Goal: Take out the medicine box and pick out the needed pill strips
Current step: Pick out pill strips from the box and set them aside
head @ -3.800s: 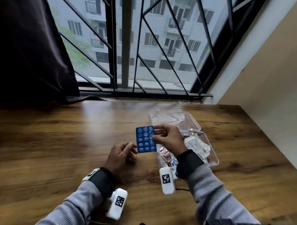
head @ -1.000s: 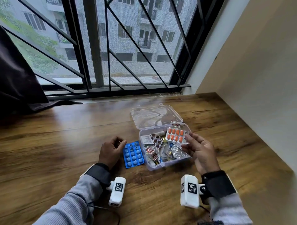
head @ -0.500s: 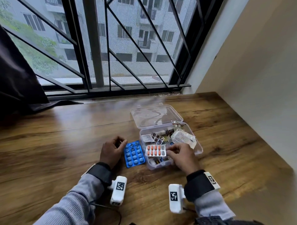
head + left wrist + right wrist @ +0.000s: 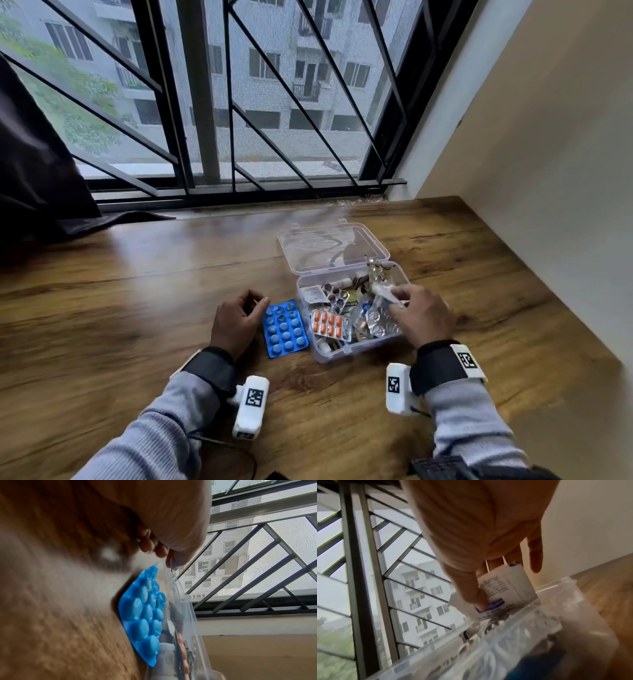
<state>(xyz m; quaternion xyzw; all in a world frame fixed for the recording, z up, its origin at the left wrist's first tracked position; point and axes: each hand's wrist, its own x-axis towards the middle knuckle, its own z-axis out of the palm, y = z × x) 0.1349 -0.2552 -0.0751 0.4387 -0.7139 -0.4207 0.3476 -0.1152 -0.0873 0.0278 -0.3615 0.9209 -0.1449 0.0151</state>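
The clear medicine box (image 4: 358, 353) stands open on the wooden table, its lid (image 4: 332, 246) laid back toward the window. Inside lie an orange pill strip (image 4: 328, 323), silver foil strips (image 4: 378, 320) and other packets. A blue pill strip (image 4: 285, 329) (image 4: 143, 616) lies flat on the table against the box's left wall (image 4: 192, 615). My left hand (image 4: 255, 304) rests beside it, fingers (image 4: 150, 543) loosely curled and holding nothing. My right hand (image 4: 394, 296) hovers over the box's right half and pinches a white printed packet (image 4: 506, 586) between thumb and fingers.
A barred window (image 4: 239, 102) runs along the table's far edge, with a dark curtain (image 4: 37, 171) at the left. A beige wall (image 4: 548, 171) borders the table on the right. Bare wood (image 4: 102, 291) stretches to the left of my hands.
The blue strip, held earlier by my right hand, now lies on the table. The orange strip has gone from my right hand into the box; that hand moved right and took the white packet.
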